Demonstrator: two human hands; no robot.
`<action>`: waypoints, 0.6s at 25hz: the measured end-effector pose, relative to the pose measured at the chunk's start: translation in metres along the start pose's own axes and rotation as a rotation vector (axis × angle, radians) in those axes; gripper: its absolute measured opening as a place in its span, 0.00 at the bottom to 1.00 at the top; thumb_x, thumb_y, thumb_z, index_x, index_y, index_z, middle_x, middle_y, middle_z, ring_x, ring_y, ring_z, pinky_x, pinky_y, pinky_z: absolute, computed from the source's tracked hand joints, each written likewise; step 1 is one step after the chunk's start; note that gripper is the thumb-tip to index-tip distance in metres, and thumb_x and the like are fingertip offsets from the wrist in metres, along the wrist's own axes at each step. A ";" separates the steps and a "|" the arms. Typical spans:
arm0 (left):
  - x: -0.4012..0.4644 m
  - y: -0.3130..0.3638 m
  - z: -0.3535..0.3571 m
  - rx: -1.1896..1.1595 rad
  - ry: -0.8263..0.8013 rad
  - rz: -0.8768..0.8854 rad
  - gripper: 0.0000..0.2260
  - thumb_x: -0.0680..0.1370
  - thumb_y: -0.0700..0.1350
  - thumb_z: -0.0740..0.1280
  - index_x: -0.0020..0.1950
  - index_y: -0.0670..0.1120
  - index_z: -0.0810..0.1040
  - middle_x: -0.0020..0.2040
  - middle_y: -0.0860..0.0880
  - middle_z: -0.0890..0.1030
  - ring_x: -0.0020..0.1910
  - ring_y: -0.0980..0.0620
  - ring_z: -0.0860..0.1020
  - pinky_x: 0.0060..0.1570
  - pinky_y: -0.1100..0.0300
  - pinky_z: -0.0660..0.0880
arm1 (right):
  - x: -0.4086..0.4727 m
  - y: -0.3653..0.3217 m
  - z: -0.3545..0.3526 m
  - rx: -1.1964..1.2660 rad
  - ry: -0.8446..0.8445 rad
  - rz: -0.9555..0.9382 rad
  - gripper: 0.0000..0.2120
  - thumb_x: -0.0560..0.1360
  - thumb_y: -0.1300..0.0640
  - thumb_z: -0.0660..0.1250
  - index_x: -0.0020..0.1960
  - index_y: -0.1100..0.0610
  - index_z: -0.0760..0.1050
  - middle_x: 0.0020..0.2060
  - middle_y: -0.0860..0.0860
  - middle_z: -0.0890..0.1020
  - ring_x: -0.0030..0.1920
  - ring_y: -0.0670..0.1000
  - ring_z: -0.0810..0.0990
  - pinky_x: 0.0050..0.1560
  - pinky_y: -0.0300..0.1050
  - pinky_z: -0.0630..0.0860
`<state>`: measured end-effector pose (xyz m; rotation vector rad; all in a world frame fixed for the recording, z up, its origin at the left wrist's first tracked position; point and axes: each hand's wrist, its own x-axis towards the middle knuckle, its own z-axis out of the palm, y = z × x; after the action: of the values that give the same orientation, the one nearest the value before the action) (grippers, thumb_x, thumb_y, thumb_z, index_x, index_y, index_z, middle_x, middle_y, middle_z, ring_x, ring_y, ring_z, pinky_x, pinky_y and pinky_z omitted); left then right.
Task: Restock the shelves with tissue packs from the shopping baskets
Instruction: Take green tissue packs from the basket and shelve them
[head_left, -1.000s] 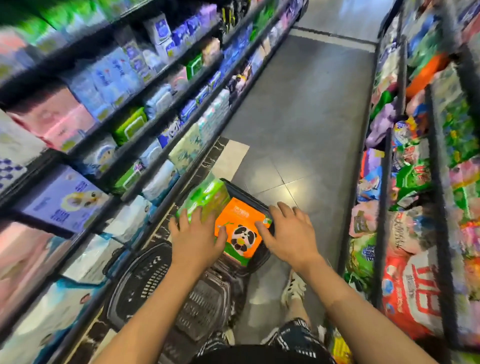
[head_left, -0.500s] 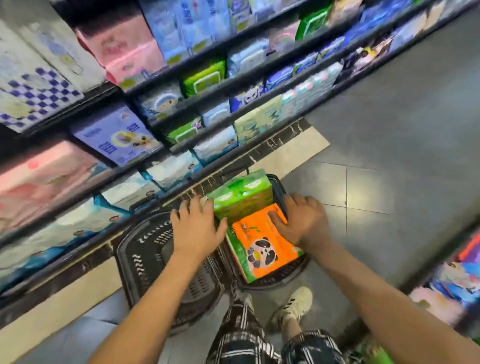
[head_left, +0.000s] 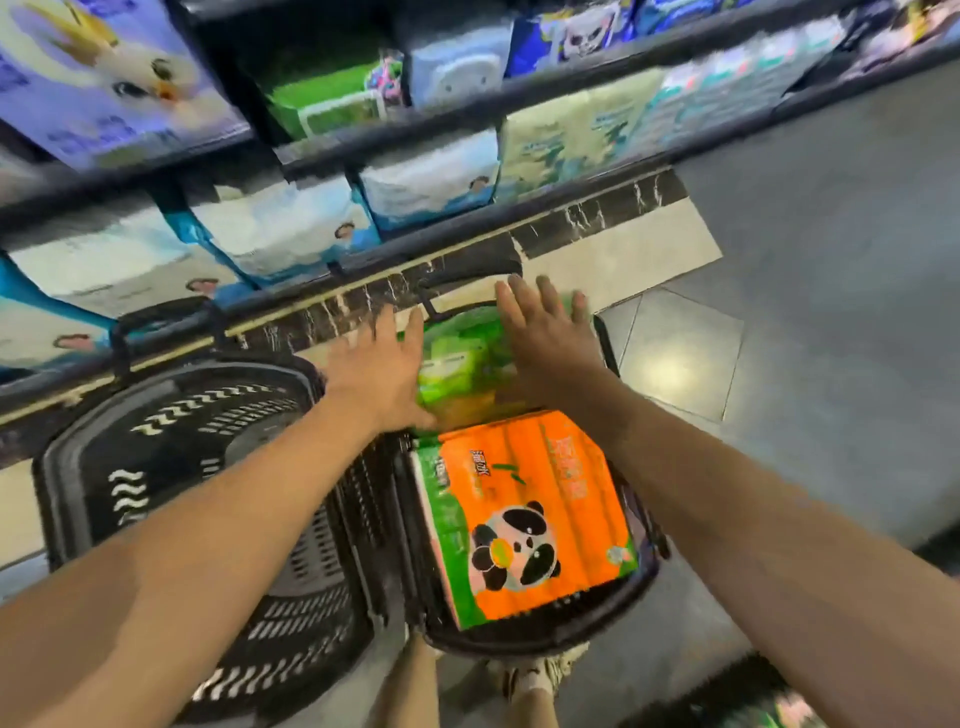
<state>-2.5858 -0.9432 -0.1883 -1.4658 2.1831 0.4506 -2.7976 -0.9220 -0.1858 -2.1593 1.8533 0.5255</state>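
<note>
Hands: left hand (head_left: 382, 371) & right hand (head_left: 545, 338) spread flat vs green pack (head_left: 462, 364) sides.
Tip: squeeze evenly, lift clear of basket (head_left: 545, 642) rim.

One head-worn view — looking steeply down, close over the baskets (head_left: 540, 642) and low shelves (head_left: 467, 156).

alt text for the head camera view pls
Both hands, left hand and right hand, press flat with straight fingers on a green tissue pack in a black basket, beside an orange panda pack, below stocked shelves.
</note>
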 end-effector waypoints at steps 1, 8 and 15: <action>0.009 -0.002 0.014 -0.013 -0.021 0.011 0.63 0.62 0.70 0.76 0.81 0.48 0.40 0.81 0.40 0.48 0.78 0.37 0.56 0.71 0.35 0.61 | 0.012 0.004 0.013 -0.029 -0.006 -0.014 0.61 0.62 0.33 0.76 0.81 0.55 0.45 0.80 0.55 0.54 0.79 0.63 0.53 0.71 0.73 0.55; 0.005 -0.001 0.018 -0.237 0.035 0.097 0.51 0.64 0.60 0.78 0.78 0.47 0.55 0.68 0.45 0.63 0.69 0.44 0.62 0.54 0.46 0.77 | 0.005 0.016 0.017 -0.072 -0.034 -0.043 0.46 0.64 0.37 0.75 0.74 0.50 0.59 0.69 0.51 0.71 0.69 0.59 0.69 0.65 0.73 0.61; -0.111 0.055 -0.087 -0.512 0.284 0.104 0.41 0.65 0.55 0.77 0.73 0.50 0.62 0.59 0.50 0.64 0.62 0.49 0.66 0.50 0.52 0.76 | -0.130 0.045 -0.080 0.324 0.278 0.428 0.51 0.61 0.39 0.77 0.78 0.48 0.58 0.74 0.60 0.65 0.73 0.65 0.64 0.68 0.70 0.64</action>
<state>-2.6187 -0.8812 -0.0540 -1.7687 2.4963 0.9447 -2.8499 -0.8461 -0.0560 -1.6968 2.3750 -0.0146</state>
